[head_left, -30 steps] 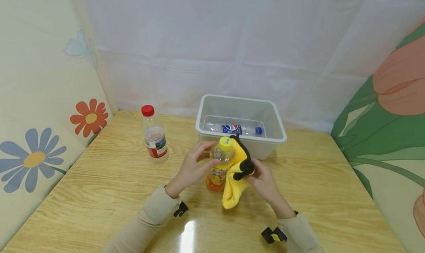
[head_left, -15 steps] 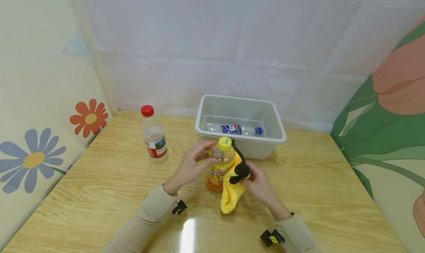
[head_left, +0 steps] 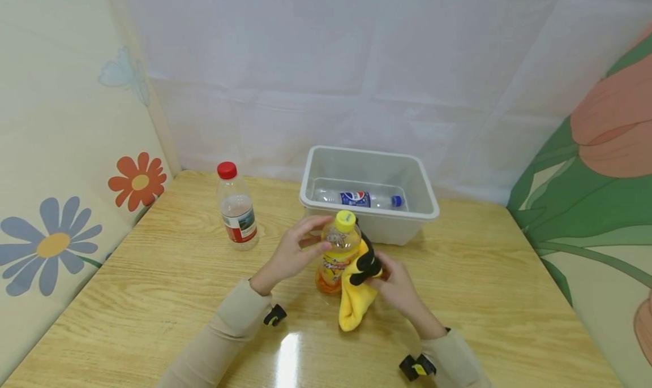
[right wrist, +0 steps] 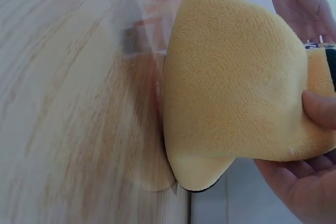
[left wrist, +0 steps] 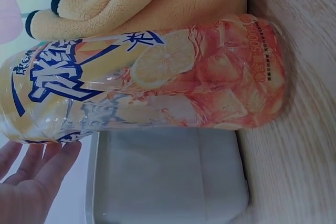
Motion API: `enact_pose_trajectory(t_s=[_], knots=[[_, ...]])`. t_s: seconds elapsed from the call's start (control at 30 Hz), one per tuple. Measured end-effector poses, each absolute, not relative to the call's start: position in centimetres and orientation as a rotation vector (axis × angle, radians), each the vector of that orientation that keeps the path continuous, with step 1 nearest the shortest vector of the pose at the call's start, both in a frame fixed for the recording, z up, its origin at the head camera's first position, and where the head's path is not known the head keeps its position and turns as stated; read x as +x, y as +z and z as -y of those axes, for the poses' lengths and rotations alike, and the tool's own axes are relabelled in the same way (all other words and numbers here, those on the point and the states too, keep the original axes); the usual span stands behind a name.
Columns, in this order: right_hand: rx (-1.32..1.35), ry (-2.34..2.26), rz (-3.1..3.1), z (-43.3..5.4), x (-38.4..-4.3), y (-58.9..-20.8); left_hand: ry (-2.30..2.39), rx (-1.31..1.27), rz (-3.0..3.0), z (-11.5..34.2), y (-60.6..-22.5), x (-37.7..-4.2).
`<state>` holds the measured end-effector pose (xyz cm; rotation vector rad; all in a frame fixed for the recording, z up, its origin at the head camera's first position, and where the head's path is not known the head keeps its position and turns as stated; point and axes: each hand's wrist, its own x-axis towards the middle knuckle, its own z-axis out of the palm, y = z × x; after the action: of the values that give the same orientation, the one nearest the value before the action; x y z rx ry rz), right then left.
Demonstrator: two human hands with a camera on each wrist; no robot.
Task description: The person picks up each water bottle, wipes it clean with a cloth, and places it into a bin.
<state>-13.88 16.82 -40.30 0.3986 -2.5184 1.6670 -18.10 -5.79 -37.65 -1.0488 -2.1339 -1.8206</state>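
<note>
An iced tea bottle (head_left: 333, 269) with a yellow cap (head_left: 345, 221) stands upright on the table, held near its shoulder by my left hand (head_left: 291, 256). In the left wrist view its label (left wrist: 163, 64) shows lemon and ice cubes, with the left fingers (left wrist: 58, 163) along the upper part. My right hand (head_left: 399, 286) pinches a yellow plush cloth (head_left: 353, 306) with black edging against the bottle's right side. The cloth (right wrist: 231, 72) hangs down toward the tabletop in the right wrist view, the right thumb (right wrist: 320, 109) on its near face; it hides most of the bottle there.
Behind the iced tea bottle stands a grey plastic bin (head_left: 369, 157), with a blue-labelled bottle (head_left: 355, 199) lying inside. A clear bottle with a red cap (head_left: 238, 218) stands upright to the left. White cloth (head_left: 326, 65) closes off the table's back edge.
My right hand has brought the cloth slightly down and left along the bottle's side. The left hand and the iced tea bottle stay nearly in place.
</note>
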Motion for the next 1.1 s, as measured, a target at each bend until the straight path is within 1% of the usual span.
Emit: enact_pose_trajectory(t_s=[0.43, 0.7, 0.9, 1.1], knots=[[0.372, 1.608, 2.445, -17.5, -12.7, -39.5, -1.848, -1.158, 2.134, 5.9, -37.8, -18.8], [0.457, 1.54, 2.331, -18.2, -12.6, -39.0, -1.91, -1.173, 2.118, 5.8, -37.9, -19.1], [0.506, 1.504, 2.248, -18.7, -12.6, -38.3, -1.968, -1.137, 2.112, 5.8, -37.9, -19.0], [0.546, 1.467, 2.191, -18.8, -12.6, -37.7, -1.902, -1.143, 2.098, 5.8, -38.2, -18.9]])
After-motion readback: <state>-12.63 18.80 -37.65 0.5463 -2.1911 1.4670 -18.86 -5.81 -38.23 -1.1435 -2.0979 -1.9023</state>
